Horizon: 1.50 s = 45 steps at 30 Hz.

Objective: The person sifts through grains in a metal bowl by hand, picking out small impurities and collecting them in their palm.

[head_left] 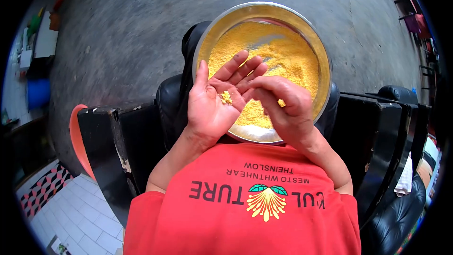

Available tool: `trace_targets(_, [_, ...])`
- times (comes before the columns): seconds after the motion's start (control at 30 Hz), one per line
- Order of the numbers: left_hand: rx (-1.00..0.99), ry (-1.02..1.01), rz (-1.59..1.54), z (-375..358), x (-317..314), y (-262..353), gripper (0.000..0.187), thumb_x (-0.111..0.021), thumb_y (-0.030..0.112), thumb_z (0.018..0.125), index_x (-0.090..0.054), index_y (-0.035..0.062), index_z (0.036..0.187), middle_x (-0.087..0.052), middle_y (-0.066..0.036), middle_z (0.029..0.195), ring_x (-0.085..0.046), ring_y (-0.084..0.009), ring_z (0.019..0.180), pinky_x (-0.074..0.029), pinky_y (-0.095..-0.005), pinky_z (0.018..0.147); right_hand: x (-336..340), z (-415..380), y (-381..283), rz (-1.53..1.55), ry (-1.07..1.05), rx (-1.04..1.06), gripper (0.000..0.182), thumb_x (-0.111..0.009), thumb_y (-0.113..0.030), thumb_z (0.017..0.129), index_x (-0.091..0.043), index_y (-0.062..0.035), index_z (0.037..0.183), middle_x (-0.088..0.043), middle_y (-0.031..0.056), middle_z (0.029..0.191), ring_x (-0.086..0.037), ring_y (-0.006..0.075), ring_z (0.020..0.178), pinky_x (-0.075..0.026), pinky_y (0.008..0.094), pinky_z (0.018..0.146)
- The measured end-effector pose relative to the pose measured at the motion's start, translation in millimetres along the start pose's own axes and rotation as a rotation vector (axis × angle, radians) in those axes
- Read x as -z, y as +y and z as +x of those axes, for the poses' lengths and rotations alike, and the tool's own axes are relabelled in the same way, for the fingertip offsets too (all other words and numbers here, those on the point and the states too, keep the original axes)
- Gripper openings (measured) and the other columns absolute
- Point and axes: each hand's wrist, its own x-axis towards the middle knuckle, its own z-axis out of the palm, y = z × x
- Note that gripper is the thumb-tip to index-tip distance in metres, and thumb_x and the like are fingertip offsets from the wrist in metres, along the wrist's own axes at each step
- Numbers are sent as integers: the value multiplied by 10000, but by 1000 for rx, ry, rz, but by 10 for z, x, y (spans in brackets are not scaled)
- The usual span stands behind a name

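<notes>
My left hand [207, 108] is palm up over the near left part of a round metal basin [325, 68], its fingers stretched out. A small clump of yellow crumbs [226, 97] lies on that palm. My right hand [293, 111] is beside it, fingers curled in and thumb tucked, its fingertips close to the left fingers. A yellow speck shows in the gap of the right hand; whether it is gripped is hard to see. Coarse yellow meal [295, 54] is spread across the basin below, with bare metal showing through in patches. The basin rests on my lap.
Black armrests [127, 146] flank me on both sides. An orange-red curved object [80, 141] stands by the left one. Grey concrete floor [127, 33] stretches ahead, white tiles [80, 212] lie lower left, and a blue container [38, 93] is at far left. A white cloth [404, 177] hangs at right.
</notes>
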Motion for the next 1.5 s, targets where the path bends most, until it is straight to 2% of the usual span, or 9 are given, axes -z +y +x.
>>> trace_targets(0.17, [5, -22, -16, -4, 44, -6, 653, -238, 481, 998, -379, -34, 1373, -381, -257, 1410, -336, -371, 1343, -256, -494, 1123, 74, -118, 30, -14, 64, -124, 147, -662, 62, 777, -614, -20, 889, -635, 87, 741, -624, 195, 639, -468, 280, 566])
trace_targets(0.33, [-46, 48, 45, -21, -26, 21, 676, -233, 502, 989, -375, -32, 1380, -370, -254, 1423, -330, -377, 1347, -230, -507, 1130, 184, -264, 103, -110, -22, -228, 104, -654, 30, 796, -599, -17, 871, -606, 116, 712, -609, 233, 619, -467, 312, 558])
trace_targets(0.47, [-90, -223, 25, -48, 176, 231, 641, -251, 465, 995, -374, -28, 1386, -400, -251, 1408, -361, -349, 1340, -243, -493, 1130, 256, -452, 281, -352, -19, -127, 108, -620, 21, 812, -585, -19, 907, -621, 148, 769, -621, 312, 672, -488, 363, 592])
trace_targets(0.53, [-159, -309, 48, -80, 211, 364, 619, -245, 439, 1003, -371, -33, 1383, -407, -238, 1408, -362, -327, 1345, -249, -491, 1135, 354, -483, 207, -444, 12, -211, 113, -594, 14, 822, -578, -29, 926, -630, 155, 813, -623, 343, 733, -497, 394, 629])
trace_targets(0.63, [-281, -176, 88, -147, 187, 451, 626, -246, 432, 1001, -306, -36, 1413, -333, -233, 1455, -289, -336, 1380, -216, -495, 1146, 489, -493, 148, -547, 46, -315, 91, -582, -4, 835, -575, -33, 921, -619, 162, 816, -616, 348, 755, -497, 396, 636])
trace_targets(0.77, [-297, 50, 9, -152, 42, 358, 728, -276, 559, 952, -348, -5, 1408, -310, -211, 1474, -263, -321, 1390, -180, -511, 1140, 485, -464, 68, -429, -9, -379, 74, -600, -20, 846, -580, -25, 917, -614, 157, 792, -618, 331, 713, -481, 361, 615])
trace_targets(0.87, [-275, -40, 13, -152, 90, 283, 734, -269, 536, 957, -257, -16, 1441, -243, -227, 1501, -203, -333, 1413, -138, -529, 1148, 407, -455, 78, -367, -69, -434, 76, -611, -17, 841, -589, -18, 914, -620, 149, 770, -627, 305, 698, -478, 338, 610])
trace_targets(1.27, [-227, 30, 33, -124, 42, 253, 790, -161, 580, 957, -249, -45, 1433, -242, -234, 1498, -204, -331, 1413, -138, -506, 1157, 406, -490, 105, -387, -113, -473, 69, -619, -38, 838, -600, -21, 902, -623, 157, 780, -631, 324, 725, -483, 356, 627])
trace_targets(1.5, [-197, -33, -22, -128, 145, 306, 765, -204, 583, 964, -359, -34, 1390, -388, -233, 1416, -359, -339, 1333, -256, -476, 1128, 419, -513, 112, -407, -122, -467, 62, -618, -48, 839, -599, -19, 890, -622, 159, 778, -627, 336, 728, -481, 364, 628])
